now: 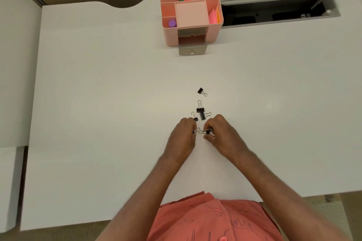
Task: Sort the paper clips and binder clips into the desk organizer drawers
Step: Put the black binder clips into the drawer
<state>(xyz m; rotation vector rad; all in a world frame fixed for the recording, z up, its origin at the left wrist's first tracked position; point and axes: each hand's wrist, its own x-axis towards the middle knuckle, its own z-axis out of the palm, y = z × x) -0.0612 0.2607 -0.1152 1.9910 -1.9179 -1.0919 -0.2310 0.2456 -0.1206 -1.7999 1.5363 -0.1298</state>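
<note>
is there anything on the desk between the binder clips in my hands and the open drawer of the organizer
Only other binder clips. A small cluster lies just beyond your left hand and right hand, and one single clip sits farther on. Past that, the desk is bare up to the open drawer.

the light is soft and even, and the white desk looks bright with no glare. only faint shadows sit under the hands. the wide lens bends the desk edges at 9 and 12 o'clock. the shirt at 6 o'clock looks blurry.
</note>
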